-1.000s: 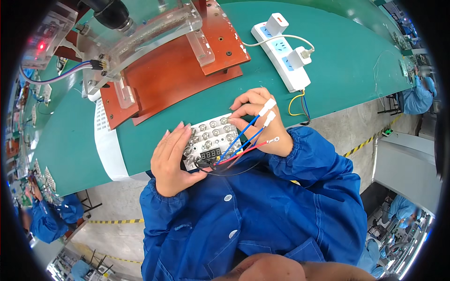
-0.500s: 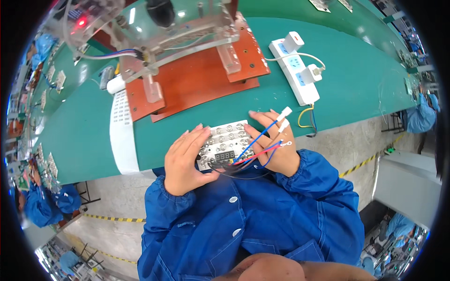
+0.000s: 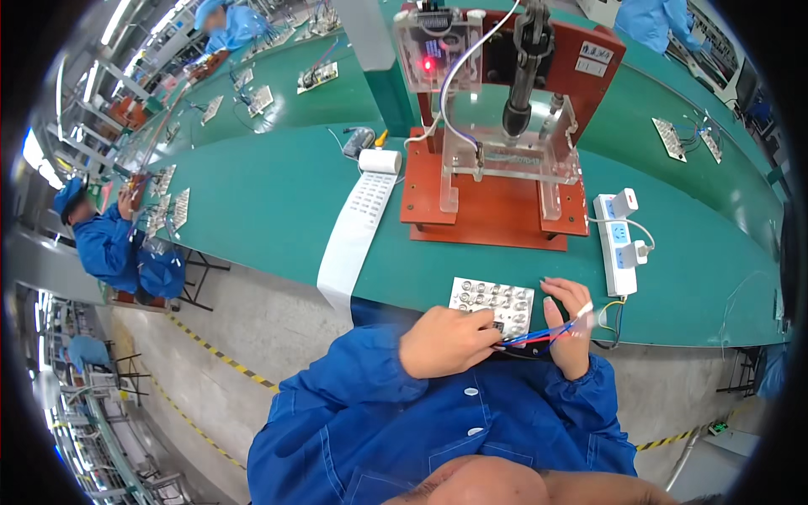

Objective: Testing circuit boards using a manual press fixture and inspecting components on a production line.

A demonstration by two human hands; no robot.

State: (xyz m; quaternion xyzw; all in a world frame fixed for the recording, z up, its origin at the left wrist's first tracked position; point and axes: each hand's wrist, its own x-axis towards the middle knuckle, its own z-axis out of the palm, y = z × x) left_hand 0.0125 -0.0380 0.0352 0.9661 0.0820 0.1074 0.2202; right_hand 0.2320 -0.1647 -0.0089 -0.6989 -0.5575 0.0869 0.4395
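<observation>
A white circuit board [image 3: 523, 296] with rows of round metal-rimmed parts lies at the table's near edge. My left hand [image 3: 446, 341] reaches over its near-left part, fingers bent and closed at the base of the wires [image 3: 532, 337], hiding most of the dark display. Blue, red and dark wires run rightward from there across my right palm. My right hand [image 3: 571, 324] is just right of the board, fingers stretched and apart; the white wire connectors [image 3: 584, 311] in front of it are smeared by motion.
Behind the board stands a red-based fixture [image 3: 492, 240] with a clear plastic press and a lit red light. A white power strip [image 3: 617, 244] with plugs is at right. Left, a paper label strip [image 3: 358, 227] hangs over the edge. Co-workers [image 3: 109, 240] sit at other benches.
The view has swung left and up. My left hand has left the board's left edge and now covers its near part at the wires. My right hand has come off the board's right edge.
</observation>
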